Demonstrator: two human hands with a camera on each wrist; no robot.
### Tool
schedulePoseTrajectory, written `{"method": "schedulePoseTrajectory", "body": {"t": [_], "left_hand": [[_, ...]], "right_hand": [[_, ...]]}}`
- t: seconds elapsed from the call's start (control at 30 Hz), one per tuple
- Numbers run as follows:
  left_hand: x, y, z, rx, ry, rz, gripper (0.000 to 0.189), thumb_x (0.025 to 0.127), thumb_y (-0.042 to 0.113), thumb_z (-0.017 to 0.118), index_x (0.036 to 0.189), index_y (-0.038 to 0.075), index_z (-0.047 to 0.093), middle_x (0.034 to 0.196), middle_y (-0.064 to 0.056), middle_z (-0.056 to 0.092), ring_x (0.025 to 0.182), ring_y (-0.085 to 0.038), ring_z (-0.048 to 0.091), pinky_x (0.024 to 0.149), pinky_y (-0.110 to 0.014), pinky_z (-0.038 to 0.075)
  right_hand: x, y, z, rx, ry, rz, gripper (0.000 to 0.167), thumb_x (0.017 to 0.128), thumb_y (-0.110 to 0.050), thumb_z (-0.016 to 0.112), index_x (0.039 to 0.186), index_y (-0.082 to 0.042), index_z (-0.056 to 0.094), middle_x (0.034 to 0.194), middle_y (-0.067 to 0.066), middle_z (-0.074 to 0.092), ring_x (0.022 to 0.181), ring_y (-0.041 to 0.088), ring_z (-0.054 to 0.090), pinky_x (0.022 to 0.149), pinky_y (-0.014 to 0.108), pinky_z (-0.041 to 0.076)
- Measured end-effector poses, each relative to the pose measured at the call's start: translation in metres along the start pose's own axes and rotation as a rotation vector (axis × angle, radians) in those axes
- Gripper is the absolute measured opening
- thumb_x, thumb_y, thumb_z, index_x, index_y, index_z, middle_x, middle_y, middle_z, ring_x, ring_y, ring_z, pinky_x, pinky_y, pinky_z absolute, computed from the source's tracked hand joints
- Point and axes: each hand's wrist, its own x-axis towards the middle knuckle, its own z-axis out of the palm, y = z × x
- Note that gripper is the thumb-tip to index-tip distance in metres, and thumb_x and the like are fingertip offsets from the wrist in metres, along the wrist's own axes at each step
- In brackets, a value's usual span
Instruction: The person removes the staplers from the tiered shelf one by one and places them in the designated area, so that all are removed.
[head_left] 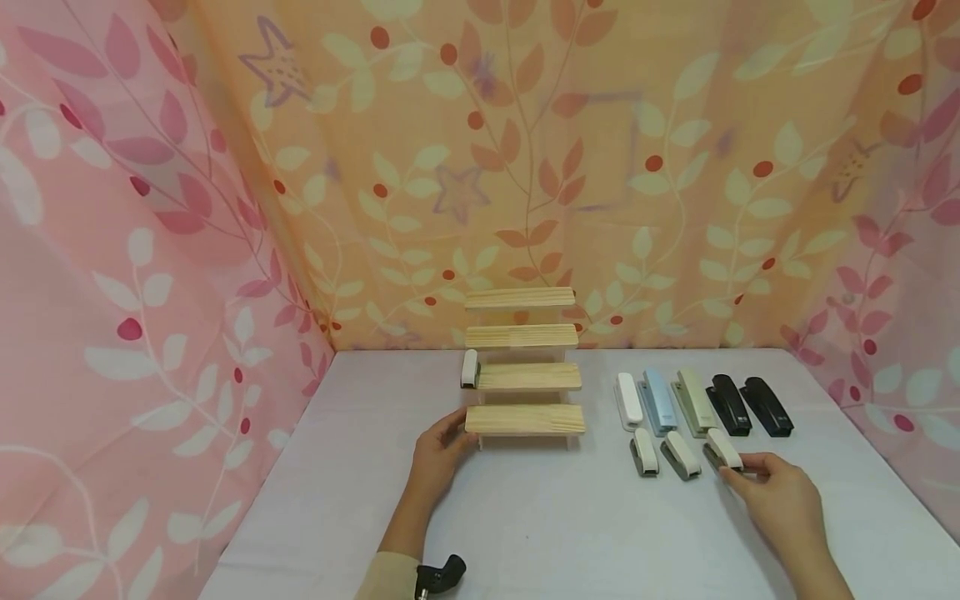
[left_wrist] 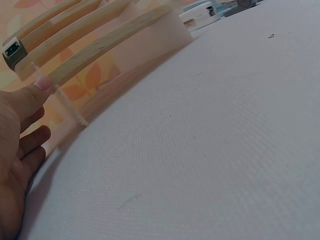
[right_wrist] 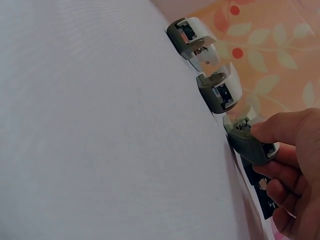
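Observation:
A tiered stand (head_left: 525, 419) with wooden steps and clear supports stands at the middle of the table. My left hand (head_left: 438, 450) grips the left end of its lowest step; in the left wrist view the thumb (left_wrist: 44, 82) presses at the step's corner. One small white-and-grey stapler (head_left: 470, 369) sits upright on the left end of the second step from the bottom. At the right, my right hand (head_left: 780, 492) pinches a small white-and-grey stapler (head_left: 723, 450) between thumb and fingers. That stapler's grey end (right_wrist: 250, 145) shows in the right wrist view.
Two more small staplers, one (head_left: 643, 452) and another (head_left: 681, 456), lie left of the held one. Behind them stand larger staplers: white (head_left: 628, 402), light blue (head_left: 658, 402), pale green (head_left: 695, 402) and black (head_left: 727, 404). Patterned cloth (head_left: 525, 167) hangs behind the white table (head_left: 540, 533).

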Motion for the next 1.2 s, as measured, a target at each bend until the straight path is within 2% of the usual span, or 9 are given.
{"method": "schedulePoseTrajectory", "body": {"t": [0.1,0.2,0.33,0.63,0.93,1.2], "left_hand": [[-0.0003,0.0011,-0.0002,-0.004,-0.004,-0.005,0.056,0.085,0.041,0.081,0.137,0.026,0.065,0.141,0.005,0.064,0.140,-0.024,0.052,0.121,-0.049,0.038],[-0.0006,0.0022,-0.0006,-0.005,-0.009,-0.007,0.057,0.086,0.040,0.080,0.138,0.024,0.065,0.142,0.004,0.064,0.140,-0.024,0.052,0.121,-0.049,0.038],[-0.0007,0.0030,-0.0010,-0.001,-0.011,-0.010,0.057,0.086,0.039,0.080,0.138,0.023,0.064,0.142,0.005,0.063,0.140,-0.023,0.052,0.121,-0.047,0.038],[0.0005,0.0013,-0.0003,-0.003,-0.011,0.001,0.058,0.086,0.040,0.080,0.138,0.022,0.064,0.141,0.005,0.064,0.139,-0.022,0.053,0.121,-0.046,0.038],[0.0001,-0.0009,-0.0013,-0.015,-0.005,0.011,0.057,0.086,0.038,0.081,0.138,0.021,0.065,0.141,0.002,0.064,0.139,-0.025,0.053,0.121,-0.050,0.038],[-0.0013,0.0022,0.0004,0.001,-0.008,-0.009,0.058,0.085,0.041,0.081,0.138,0.023,0.064,0.141,0.005,0.064,0.140,-0.023,0.052,0.121,-0.048,0.039]], "right_hand": [[0.0014,0.0008,0.0001,-0.005,-0.036,0.012,0.053,0.085,-0.033,0.084,0.117,0.006,0.067,0.094,0.019,0.072,0.080,0.028,0.060,0.063,0.037,0.042],[0.0033,0.0011,0.0004,-0.007,-0.074,0.030,0.057,0.084,-0.034,0.084,0.118,0.008,0.064,0.095,0.021,0.072,0.083,0.032,0.063,0.069,0.048,0.048],[0.0043,0.0017,0.0016,-0.012,-0.098,0.036,0.060,0.083,-0.035,0.085,0.118,0.009,0.063,0.096,0.024,0.072,0.088,0.037,0.065,0.075,0.058,0.050],[0.0055,0.0033,0.0032,-0.019,-0.120,0.026,0.060,0.082,-0.035,0.085,0.117,0.008,0.062,0.097,0.023,0.071,0.086,0.034,0.065,0.072,0.054,0.050],[0.0041,0.0050,0.0043,-0.023,-0.126,0.014,0.061,0.081,-0.037,0.085,0.116,0.008,0.061,0.100,0.025,0.071,0.089,0.038,0.065,0.073,0.055,0.049],[0.0081,0.0078,0.0001,-0.032,-0.179,0.018,0.073,0.083,-0.046,0.083,0.125,0.009,0.058,0.108,0.027,0.069,0.095,0.041,0.064,0.078,0.059,0.049]]}}
